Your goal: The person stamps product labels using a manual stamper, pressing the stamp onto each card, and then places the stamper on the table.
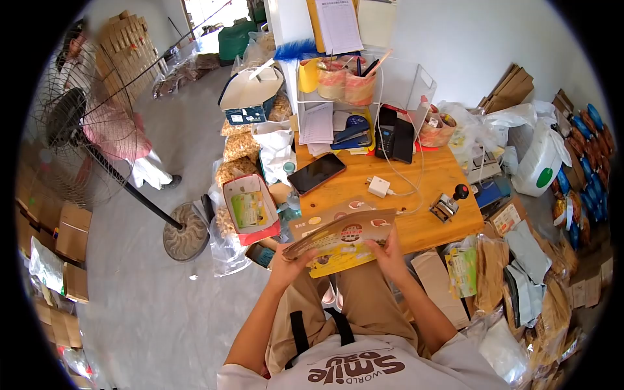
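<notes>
Both my hands hold a stack of flat printed packaging bags (351, 234), brown above with a yellow lower part, over the near edge of the wooden table (419, 227). My left hand (294, 263) is closed around the left end of the stack, where several layered edges show. At the right end, my right hand (389, 255) grips the bags with its thumb on the front face. Some fingers of both hands are hidden behind the bags. Just beyond the stack are a black phone (317, 173), a white charger plug (379, 186) with a cable, and a self-inking stamp (448, 205).
A red-rimmed box (250, 209) stands left of the table, near bags of dried goods (240, 146). A floor fan (185, 231) and a person in a pink apron (117, 133) are further left. Packed goods and cardboard (442, 286) crowd the right side.
</notes>
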Tool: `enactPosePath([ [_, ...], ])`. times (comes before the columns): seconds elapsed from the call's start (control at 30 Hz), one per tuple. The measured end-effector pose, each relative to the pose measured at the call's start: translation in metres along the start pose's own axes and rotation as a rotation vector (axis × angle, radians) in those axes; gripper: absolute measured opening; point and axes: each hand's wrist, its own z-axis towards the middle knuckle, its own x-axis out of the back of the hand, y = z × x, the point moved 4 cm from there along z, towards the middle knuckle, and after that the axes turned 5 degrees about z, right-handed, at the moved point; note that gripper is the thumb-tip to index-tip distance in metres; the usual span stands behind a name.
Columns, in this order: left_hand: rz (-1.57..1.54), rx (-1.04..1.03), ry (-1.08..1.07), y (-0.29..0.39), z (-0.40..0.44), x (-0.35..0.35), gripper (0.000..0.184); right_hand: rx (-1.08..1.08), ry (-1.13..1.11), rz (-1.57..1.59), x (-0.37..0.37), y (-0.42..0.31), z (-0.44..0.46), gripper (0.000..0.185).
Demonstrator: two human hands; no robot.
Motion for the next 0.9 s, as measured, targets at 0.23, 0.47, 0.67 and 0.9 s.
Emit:
enactPosePath([
  [0.23,-0.289,0.067,0.087,0.019,-0.019,0.027,0.036,0.002,-0.146,-0.138,-0.019,-0.058,-0.021,0.055],
  [0.47,-0.59,0.477,0.116,-0.035,-0.078,0.045,0.046,-0.326,-0.328,0.114,-0.012,-0.062,-0.041,0.042],
  [0.67,-0.708,0.364,0.115,-0.059,-0.089,0.051,0.054,0.092,0.183,-0.82,0.043,-0.022,0.013,0.042],
  [0.9,-0.786,0.436,0.102,-0.079,-0.046,0.018,0.055,-0.181,-0.034,-0.832,-0.006,-0.007,0.018,0.05],
])
